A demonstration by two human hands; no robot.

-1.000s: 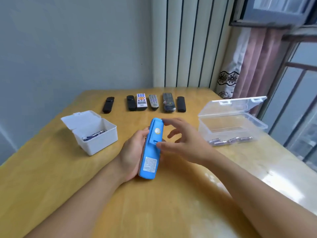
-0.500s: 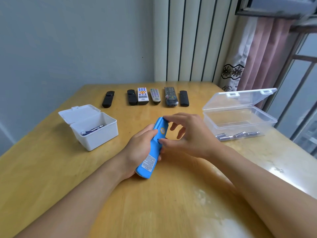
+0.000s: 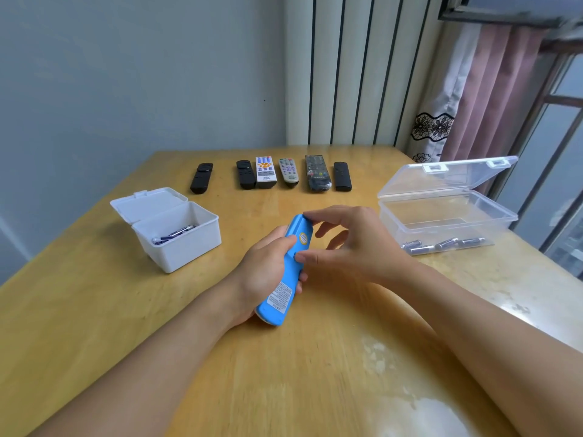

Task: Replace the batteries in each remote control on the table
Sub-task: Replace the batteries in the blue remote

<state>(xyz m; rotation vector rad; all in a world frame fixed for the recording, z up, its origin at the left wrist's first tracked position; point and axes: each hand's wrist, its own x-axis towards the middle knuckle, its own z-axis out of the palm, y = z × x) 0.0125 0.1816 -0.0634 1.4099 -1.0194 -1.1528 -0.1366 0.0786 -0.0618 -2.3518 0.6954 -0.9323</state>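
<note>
- Head view, the only view: a person sits at a wooden table (image 3: 94,326), both bare forearms reaching forward.
- The left hand (image 3: 265,272) grips a blue remote control (image 3: 288,272) from the left side, fingers curled round its body, back face up, a printed label near the lower end.
- The right hand (image 3: 353,244) pinches the upper part of the same remote: its thumb presses the back face around the middle, its index fingertip hooks over the far top end, and the other fingers hang loosely curled, holding nothing.
- Change: a second ago the right hand hovered with fingers spread beside the remote; it has since closed onto it, and the remote is now tilted with its far end leaning right.
- Judged meaning: this looks like the start of sliding off the battery cover; whether the cover has moved cannot be told.
- Six more remotes (image 3: 288,171) lie in a row at the far edge, well apart from the hands.
- A white box (image 3: 189,247), lid open, sits left with batteries inside.
- A clear box (image 3: 448,216), lid open, sits right with several batteries (image 3: 441,244) showing along its near side.
</note>
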